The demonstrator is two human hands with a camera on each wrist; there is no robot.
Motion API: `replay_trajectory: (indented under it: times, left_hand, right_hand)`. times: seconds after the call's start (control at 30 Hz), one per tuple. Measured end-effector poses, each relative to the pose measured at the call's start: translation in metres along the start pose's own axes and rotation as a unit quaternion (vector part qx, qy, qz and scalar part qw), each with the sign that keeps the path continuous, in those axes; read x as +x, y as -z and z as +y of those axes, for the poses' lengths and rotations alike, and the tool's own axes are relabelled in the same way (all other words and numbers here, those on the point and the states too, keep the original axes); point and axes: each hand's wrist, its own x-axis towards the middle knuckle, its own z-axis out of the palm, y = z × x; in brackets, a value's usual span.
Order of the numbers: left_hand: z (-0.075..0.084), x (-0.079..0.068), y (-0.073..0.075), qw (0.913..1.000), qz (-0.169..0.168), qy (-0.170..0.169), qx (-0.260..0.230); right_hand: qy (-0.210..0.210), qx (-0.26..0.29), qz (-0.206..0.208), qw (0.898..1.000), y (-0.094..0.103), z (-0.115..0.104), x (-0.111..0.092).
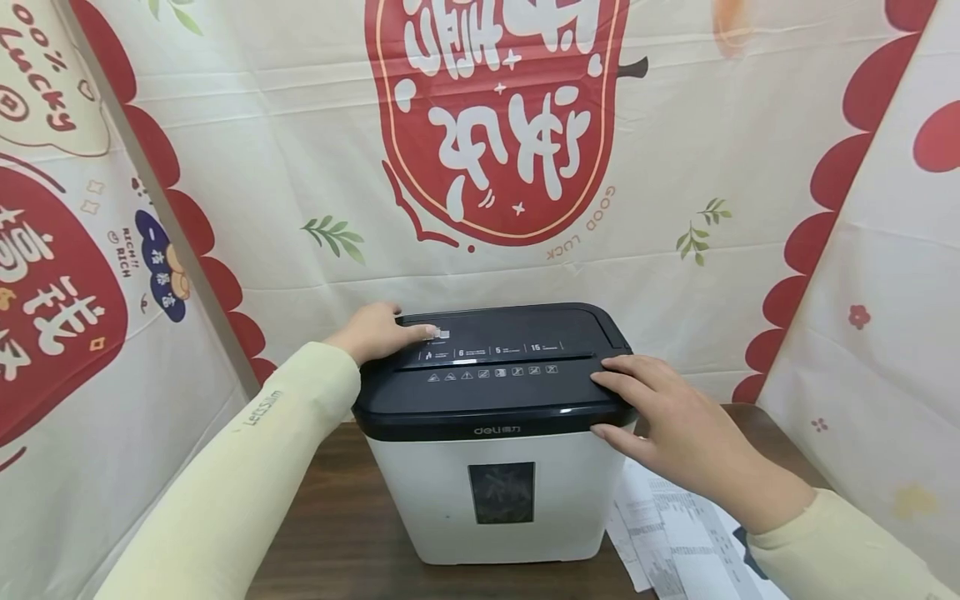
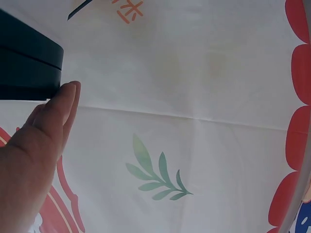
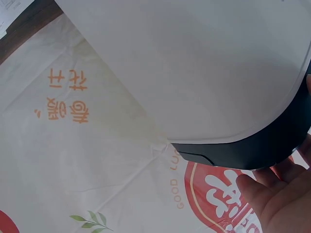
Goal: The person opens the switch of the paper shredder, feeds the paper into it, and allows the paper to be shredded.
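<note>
A paper shredder (image 1: 495, 500) with a white bin and a black lid (image 1: 480, 396) stands upright on the table; a dark window is in its front. My left hand (image 1: 382, 332) rests at the lid's rear left corner, its thumb lying over the top and its fingers mostly hidden. In the left wrist view that hand's straight fingers lie along the side of the black lid (image 2: 29, 63). At the lid's right edge, my right hand (image 1: 675, 425) touches the rim with spread, slightly bent fingers. The right wrist view shows its fingertips against the black lid (image 3: 252, 150).
Several printed paper sheets (image 1: 675, 533) lie on the brown wooden table (image 1: 337, 500), right of the shredder and partly under my right arm. A printed cloth (image 1: 300, 167) hangs close behind the shredder, with more cloth at both sides.
</note>
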Motion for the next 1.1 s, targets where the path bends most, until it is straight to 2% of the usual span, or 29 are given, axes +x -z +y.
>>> replay_trajectory:
  times: [0.17,0.4,0.53,0.7,1.1]
  left_hand:
    - [-0.005,-0.003,0.003,0.9998,0.013,0.009,-0.011]
    - [-0.017,-0.012,0.005,0.9969,0.034,0.029,-0.065]
    - [-0.026,-0.021,0.006,0.9942,0.053,0.027,-0.089]
    - [-0.035,-0.033,0.006,0.9927,0.075,0.016,-0.093]
    - [-0.063,-0.064,-0.002,0.9878,0.094,0.016,-0.123]
  right_hand:
    - [-0.026,0.001,-0.012,1.0,0.004,-0.001,0.001]
    - [-0.08,0.01,-0.04,0.996,0.011,0.002,0.0]
    - [-0.093,0.016,-0.034,0.995,0.012,0.007,-0.003]
    - [-0.089,0.022,-0.009,0.996,0.011,0.015,-0.007]
    - [-0.138,0.062,-0.006,0.988,0.01,0.029,-0.023]
